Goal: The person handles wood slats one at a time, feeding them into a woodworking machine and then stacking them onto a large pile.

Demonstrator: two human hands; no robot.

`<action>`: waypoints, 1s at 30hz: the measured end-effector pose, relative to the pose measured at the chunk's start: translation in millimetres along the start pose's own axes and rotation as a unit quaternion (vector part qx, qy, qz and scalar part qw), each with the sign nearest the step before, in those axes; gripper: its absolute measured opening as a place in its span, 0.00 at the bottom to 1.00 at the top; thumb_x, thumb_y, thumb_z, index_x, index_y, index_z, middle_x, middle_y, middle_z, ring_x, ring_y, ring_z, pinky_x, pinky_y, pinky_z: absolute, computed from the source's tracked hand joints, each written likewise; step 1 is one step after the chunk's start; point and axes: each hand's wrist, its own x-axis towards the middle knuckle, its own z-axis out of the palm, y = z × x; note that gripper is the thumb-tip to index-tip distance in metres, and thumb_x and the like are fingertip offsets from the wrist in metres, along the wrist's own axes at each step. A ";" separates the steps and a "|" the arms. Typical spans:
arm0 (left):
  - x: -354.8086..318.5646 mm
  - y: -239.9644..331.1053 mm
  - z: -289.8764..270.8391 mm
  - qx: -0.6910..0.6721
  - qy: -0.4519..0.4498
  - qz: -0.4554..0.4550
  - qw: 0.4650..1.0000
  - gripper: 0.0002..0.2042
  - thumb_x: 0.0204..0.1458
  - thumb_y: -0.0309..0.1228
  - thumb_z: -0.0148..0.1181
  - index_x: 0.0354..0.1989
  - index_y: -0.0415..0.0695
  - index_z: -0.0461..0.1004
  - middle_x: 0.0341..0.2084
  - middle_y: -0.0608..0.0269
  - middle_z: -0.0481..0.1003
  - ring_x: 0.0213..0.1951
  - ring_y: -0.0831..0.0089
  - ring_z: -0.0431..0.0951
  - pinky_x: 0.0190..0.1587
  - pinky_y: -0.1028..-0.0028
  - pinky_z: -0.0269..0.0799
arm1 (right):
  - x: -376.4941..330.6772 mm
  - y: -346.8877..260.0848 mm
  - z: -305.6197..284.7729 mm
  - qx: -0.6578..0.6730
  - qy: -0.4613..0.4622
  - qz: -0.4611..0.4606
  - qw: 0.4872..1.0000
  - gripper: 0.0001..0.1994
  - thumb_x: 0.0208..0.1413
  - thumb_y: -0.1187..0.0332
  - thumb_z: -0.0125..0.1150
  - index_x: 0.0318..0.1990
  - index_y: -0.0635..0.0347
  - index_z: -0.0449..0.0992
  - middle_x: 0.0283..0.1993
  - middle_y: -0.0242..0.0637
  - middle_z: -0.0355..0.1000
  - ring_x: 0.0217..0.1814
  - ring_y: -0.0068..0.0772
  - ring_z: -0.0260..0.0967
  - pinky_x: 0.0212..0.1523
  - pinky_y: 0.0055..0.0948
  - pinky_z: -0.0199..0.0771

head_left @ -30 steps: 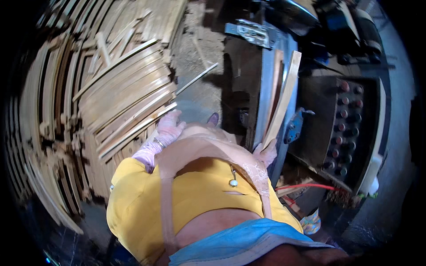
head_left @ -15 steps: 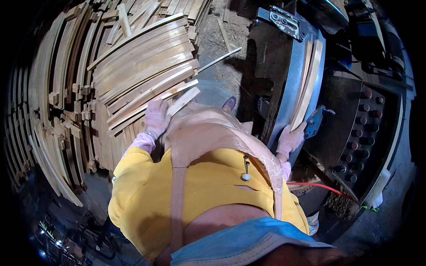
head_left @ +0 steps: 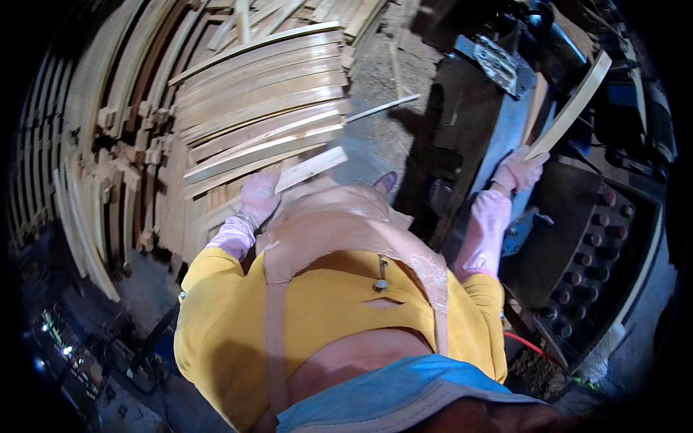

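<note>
My right hand, in a pale pink glove, is closed round the near end of a curved wooden slat. The slat slants up and away to the right, over the machine's metal table. A second, browner slat rests on that table beyond the hand. On the left, my gloved left hand is closed on a short-looking wooden slat, which angles out to the right past the apron. Part of this slat is hidden by the hand. Right beside it lies a stack of curved slats.
More curved slats stand in tall piles at the far left. The machine's blue-grey table carries a metal bracket. To the right is a control panel with rows of knobs. A red hose runs low. Sawdust covers the floor.
My right hand has moved forward and swung its slat outward to the right, apart from the slat beside it. My left hand keeps its slat beside the stack. The whole view has shifted slightly.
</note>
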 end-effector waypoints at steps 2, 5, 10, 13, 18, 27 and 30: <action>2.0 -2.8 -23.9 0.005 0.004 0.001 1.000 0.28 0.48 0.37 0.65 0.61 0.46 0.71 0.51 0.51 0.75 0.56 0.52 0.74 0.59 0.55 0.70 | 6.7 0.3 22.8 -0.014 -0.004 -0.036 0.999 0.29 0.59 0.48 0.61 0.61 0.57 0.70 0.40 0.53 0.77 0.41 0.60 0.77 0.44 0.54 0.77; 24.7 -32.8 -24.4 0.093 0.065 0.000 0.994 0.33 0.47 0.39 0.68 0.65 0.49 0.69 0.60 0.50 0.70 0.63 0.50 0.68 0.64 0.53 0.65 | -6.6 2.1 17.1 -0.050 -0.043 -0.015 0.998 0.27 0.60 0.49 0.61 0.61 0.56 0.71 0.40 0.52 0.78 0.41 0.60 0.78 0.42 0.53 0.78; 36.4 -57.1 -6.3 0.087 0.070 -0.010 0.994 0.41 0.42 0.38 0.74 0.69 0.50 0.66 0.59 0.50 0.70 0.63 0.50 0.67 0.66 0.53 0.63 | -109.3 75.7 -57.4 0.006 -0.123 -0.067 0.990 0.30 0.64 0.53 0.58 0.70 0.56 0.67 0.49 0.57 0.77 0.50 0.63 0.75 0.49 0.55 0.73; 48.7 -53.2 -12.0 0.097 0.042 -0.036 0.994 0.41 0.40 0.40 0.76 0.67 0.48 0.66 0.54 0.51 0.72 0.59 0.51 0.70 0.64 0.55 0.64 | -195.0 142.3 -116.0 -0.039 -0.169 -0.069 0.982 0.30 0.65 0.52 0.57 0.68 0.60 0.69 0.53 0.58 0.76 0.53 0.64 0.71 0.55 0.57 0.69; 48.3 -35.4 -25.8 0.093 0.012 -0.066 0.993 0.40 0.38 0.44 0.76 0.64 0.47 0.68 0.50 0.53 0.74 0.56 0.53 0.73 0.60 0.56 0.67 | -212.1 161.9 -127.6 -0.044 -0.141 -0.085 0.985 0.28 0.60 0.54 0.62 0.61 0.64 0.73 0.47 0.56 0.78 0.48 0.61 0.75 0.49 0.54 0.74; 64.3 -43.3 -41.5 0.067 -0.079 -0.086 0.991 0.34 0.38 0.43 0.76 0.56 0.45 0.72 0.51 0.49 0.77 0.55 0.50 0.77 0.59 0.57 0.73 | -8.1 48.9 -5.7 -0.027 0.008 -0.186 0.982 0.17 0.55 0.58 0.67 0.50 0.49 0.79 0.37 0.38 0.79 0.42 0.47 0.76 0.43 0.49 0.74; 53.2 -49.4 -63.8 0.070 -0.026 -0.071 0.995 0.37 0.38 0.44 0.76 0.59 0.44 0.71 0.51 0.47 0.77 0.55 0.49 0.77 0.59 0.57 0.73 | 26.5 22.8 13.4 0.007 -0.034 -0.199 0.979 0.15 0.54 0.56 0.67 0.46 0.50 0.79 0.37 0.38 0.79 0.42 0.47 0.77 0.44 0.47 0.74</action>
